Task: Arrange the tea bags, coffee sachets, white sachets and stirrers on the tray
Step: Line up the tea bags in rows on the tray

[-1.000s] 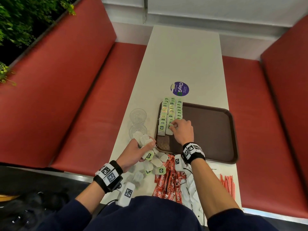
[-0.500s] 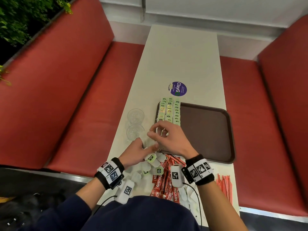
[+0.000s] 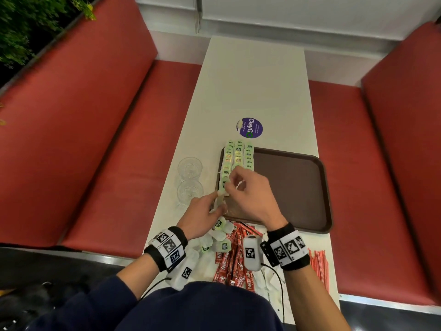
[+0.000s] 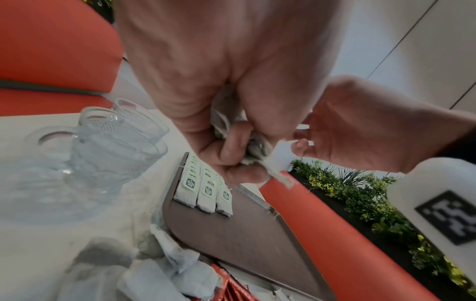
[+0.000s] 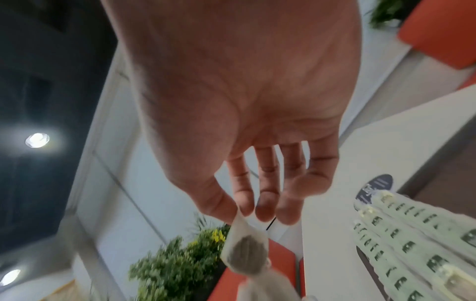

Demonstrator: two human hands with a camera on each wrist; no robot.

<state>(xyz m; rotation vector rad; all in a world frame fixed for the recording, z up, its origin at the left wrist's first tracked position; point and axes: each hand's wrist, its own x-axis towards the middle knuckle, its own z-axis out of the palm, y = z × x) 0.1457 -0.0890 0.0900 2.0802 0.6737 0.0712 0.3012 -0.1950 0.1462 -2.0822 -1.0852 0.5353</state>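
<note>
A brown tray lies on the white table. Three rows of green-tagged tea bags run along its left side, seen too in the left wrist view. My left hand grips a bunch of tea bags just off the tray's near left corner. My right hand meets it from the right. Its thumb and forefinger pinch one tea bag at the top edge. Loose tea bags, red coffee sachets, white sachets and red stirrers lie at the table's near end.
Two clear glasses stand left of the tray, close to my left hand. A round purple sticker sits on the table beyond the tray. Red bench seats flank the table on both sides. The tray's right part is bare.
My right hand left the tea bag rows, came back to the left hand and took hold of one tea bag from the bunch. The left hand rose slightly toward the tray.
</note>
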